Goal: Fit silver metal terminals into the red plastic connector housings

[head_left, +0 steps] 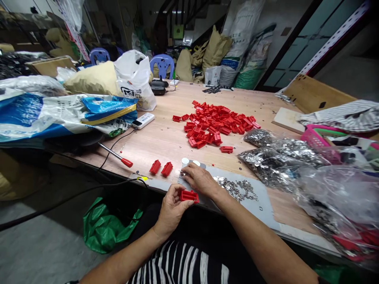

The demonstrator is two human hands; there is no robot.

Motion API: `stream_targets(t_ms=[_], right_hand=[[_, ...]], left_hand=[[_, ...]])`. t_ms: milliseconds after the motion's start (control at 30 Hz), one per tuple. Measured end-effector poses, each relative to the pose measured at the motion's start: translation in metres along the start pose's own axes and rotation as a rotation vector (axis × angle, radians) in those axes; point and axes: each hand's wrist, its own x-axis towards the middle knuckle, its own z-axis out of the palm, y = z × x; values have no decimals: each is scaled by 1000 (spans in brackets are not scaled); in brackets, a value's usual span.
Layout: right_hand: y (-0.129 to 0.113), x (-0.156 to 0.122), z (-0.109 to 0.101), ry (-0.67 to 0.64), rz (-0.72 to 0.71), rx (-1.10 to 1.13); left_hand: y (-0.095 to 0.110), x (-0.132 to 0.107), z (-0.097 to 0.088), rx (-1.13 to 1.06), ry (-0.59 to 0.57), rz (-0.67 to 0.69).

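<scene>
My left hand (171,209) holds a small red plastic housing (189,196) at the table's front edge, its hollow side facing up. Just above it, my right hand (199,178) reaches over a grey mat (263,201), its fingertips pinched on a small metal piece (181,172). Right of that hand, a spread of small silvery metal pieces (233,187) lies on the mat. Two more red housings (161,168) stand on the table to the left. Farther back is a big heap of red housings (219,122), with a single one lying nearer on its right.
Clear bags of metal parts (275,157) and a pink basket (316,142) crowd the right side. A lever with a red grip (126,162) juts in on the left, near a white device (143,120) with a cable. Sacks and plastic bags (136,79) stand behind it.
</scene>
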Motion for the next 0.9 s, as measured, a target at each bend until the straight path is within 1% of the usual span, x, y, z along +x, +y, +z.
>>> stream_targets(t_ms=[100,200,333,467,567,700,833,900], right_hand=[[-2,4,-1,-26,10,-46],[3,2,-4,-27,47,-77],[20,-10,-10,-35,100,-82],[37,-25,-21,-49,133,-81],[44,-29,-29,-35,160,-86],[39,-19,-30,-13,143,-73],[24,-2,-18,26,61,-45],[18,5,-12,25,30,-51]], left_hand=[[1,0,0,-6,8,-7],[0,0,-1,-1,9,-11],[-1,0,-1,0,0,-26],[-3,-1,0,-4,-13,-44],[-4,-1,2,-4,-25,-47],[-5,-1,3,19,-37,-46],[-7,-2,3,20,-43,-31],[-8,-2,2,18,-40,-29]])
